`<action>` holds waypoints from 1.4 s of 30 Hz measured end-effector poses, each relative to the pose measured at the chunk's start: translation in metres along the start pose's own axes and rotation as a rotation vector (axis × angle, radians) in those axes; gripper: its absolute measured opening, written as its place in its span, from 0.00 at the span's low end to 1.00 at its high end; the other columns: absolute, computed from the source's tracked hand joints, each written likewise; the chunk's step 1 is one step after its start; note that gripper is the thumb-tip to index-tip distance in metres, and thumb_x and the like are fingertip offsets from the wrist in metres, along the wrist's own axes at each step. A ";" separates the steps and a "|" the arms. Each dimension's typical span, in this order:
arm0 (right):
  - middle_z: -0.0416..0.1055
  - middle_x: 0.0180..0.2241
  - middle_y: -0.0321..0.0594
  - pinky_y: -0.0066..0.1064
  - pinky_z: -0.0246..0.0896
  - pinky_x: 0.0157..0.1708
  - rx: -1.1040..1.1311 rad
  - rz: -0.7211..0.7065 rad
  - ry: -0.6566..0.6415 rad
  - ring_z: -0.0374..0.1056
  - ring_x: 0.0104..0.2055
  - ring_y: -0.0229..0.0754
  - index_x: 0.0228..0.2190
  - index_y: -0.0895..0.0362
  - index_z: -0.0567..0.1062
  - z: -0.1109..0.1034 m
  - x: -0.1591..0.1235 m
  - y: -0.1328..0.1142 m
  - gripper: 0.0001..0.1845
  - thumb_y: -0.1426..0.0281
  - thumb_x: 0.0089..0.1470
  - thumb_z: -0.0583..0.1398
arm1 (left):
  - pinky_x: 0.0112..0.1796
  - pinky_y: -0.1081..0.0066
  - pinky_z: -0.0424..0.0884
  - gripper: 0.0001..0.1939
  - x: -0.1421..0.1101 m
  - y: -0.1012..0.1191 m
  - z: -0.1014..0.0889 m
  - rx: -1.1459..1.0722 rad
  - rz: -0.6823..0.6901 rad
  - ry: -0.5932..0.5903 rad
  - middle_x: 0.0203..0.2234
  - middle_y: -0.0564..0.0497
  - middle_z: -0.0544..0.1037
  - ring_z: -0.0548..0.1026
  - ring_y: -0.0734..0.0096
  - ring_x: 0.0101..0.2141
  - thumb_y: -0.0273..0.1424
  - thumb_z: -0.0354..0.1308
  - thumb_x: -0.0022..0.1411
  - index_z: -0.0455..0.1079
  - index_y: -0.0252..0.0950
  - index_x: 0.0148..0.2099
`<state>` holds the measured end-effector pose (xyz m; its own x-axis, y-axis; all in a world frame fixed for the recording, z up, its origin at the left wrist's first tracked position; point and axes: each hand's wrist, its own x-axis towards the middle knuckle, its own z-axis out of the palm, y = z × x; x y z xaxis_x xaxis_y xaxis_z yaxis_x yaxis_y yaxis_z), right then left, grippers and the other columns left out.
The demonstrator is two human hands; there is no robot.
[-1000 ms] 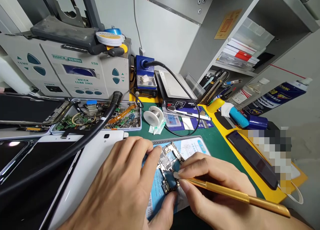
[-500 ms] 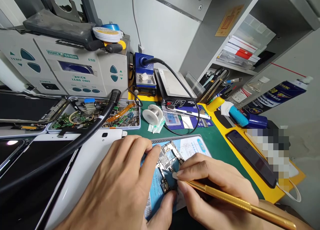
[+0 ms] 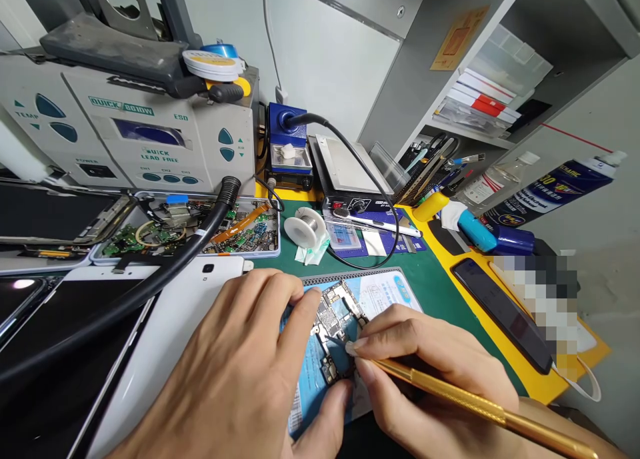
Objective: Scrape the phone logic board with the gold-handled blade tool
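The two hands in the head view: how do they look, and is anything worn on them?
Both the left hand and the right hand are bare: no gloves, rings or watch show, and no sleeve reaches into view. The fingernails are short and unpainted.

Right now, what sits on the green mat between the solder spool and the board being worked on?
In the head view, only a loop of black cable crosses the green mat between solder spool and circuit board.
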<state>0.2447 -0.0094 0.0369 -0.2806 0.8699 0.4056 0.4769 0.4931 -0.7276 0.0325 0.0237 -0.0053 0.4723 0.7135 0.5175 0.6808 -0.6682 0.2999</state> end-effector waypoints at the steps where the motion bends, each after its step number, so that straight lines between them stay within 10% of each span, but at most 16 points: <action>1: 0.81 0.31 0.41 0.26 0.77 0.30 -0.003 -0.003 -0.005 0.79 0.29 0.40 0.40 0.54 0.81 0.000 0.000 0.000 0.11 0.81 0.60 0.67 | 0.42 0.53 0.76 0.19 -0.001 -0.001 0.000 0.005 0.011 0.000 0.45 0.44 0.75 0.74 0.51 0.45 0.37 0.61 0.60 0.74 0.38 0.53; 42: 0.80 0.33 0.40 0.19 0.75 0.35 0.005 -0.042 -0.006 0.79 0.32 0.34 0.41 0.60 0.81 0.000 -0.003 0.002 0.13 0.86 0.58 0.65 | 0.40 0.50 0.72 0.18 -0.002 -0.002 0.000 -0.046 0.043 0.023 0.46 0.44 0.71 0.71 0.50 0.44 0.37 0.60 0.63 0.71 0.38 0.53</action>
<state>0.2468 -0.0114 0.0342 -0.3051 0.8483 0.4327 0.4604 0.5291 -0.7128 0.0299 0.0240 -0.0071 0.4877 0.6789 0.5488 0.6335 -0.7078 0.3126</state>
